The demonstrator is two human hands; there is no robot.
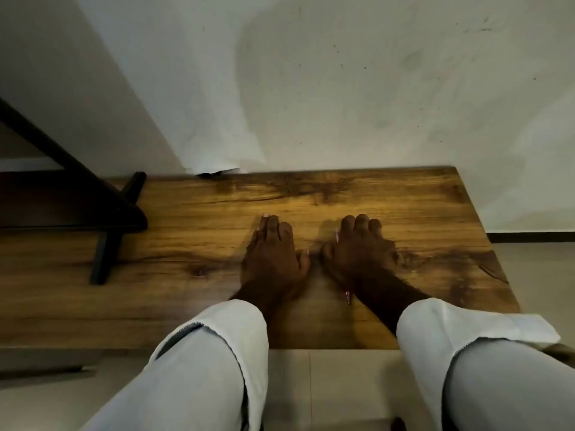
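DESK, INDOORS: My 2 hands rest palm down, side by side and just apart, on a wooden table (404, 200) set against a white wall (342, 88). My left hand (273, 256) lies flat, fingers straight, holding nothing. My right hand (361, 253) covers a slim pink pen (348, 297), only 1 tip showing beside the wrist. Whether my thumb pinches it I cannot tell. The pen looks light, stiff and smooth, and likely to roll on the slick tabletop. I judge the best hold is a mid-barrel pinch between thumb and 2 fingers. A black stand (102, 213) sits far left.
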